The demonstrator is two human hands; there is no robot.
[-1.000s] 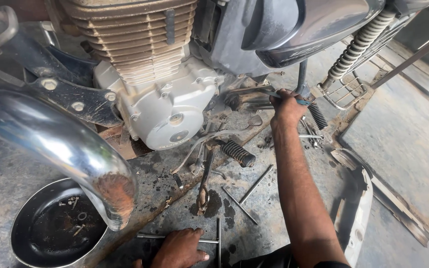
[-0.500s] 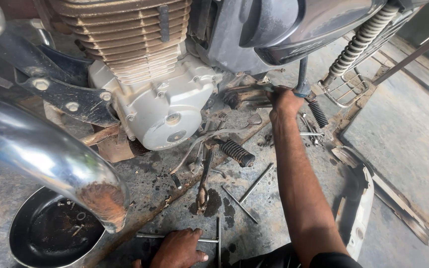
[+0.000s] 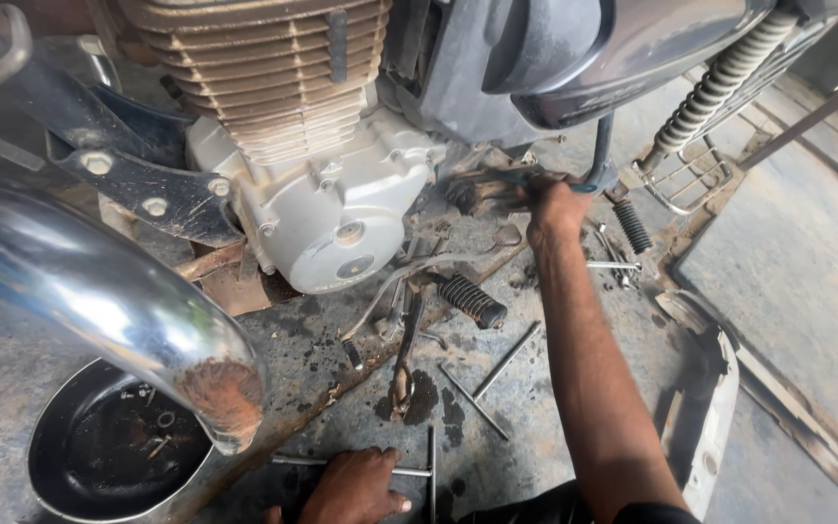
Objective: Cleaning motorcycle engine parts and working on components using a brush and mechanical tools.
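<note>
Soft daylight fills the frame — brightest on the concrete floor (image 3: 788, 262) at right. The chrome exhaust pipe (image 3: 99, 291) at left throws pale glare and looks slightly soft; shadow gathers beneath the engine (image 3: 332, 194) — edges bend mildly.

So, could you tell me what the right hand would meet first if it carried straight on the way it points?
Probably the motorcycle's underside just behind the engine case; the right hand already looks to be at it, though depth is unclear.

Two hands (image 3: 557, 207), one pan (image 3: 50, 456)
</note>
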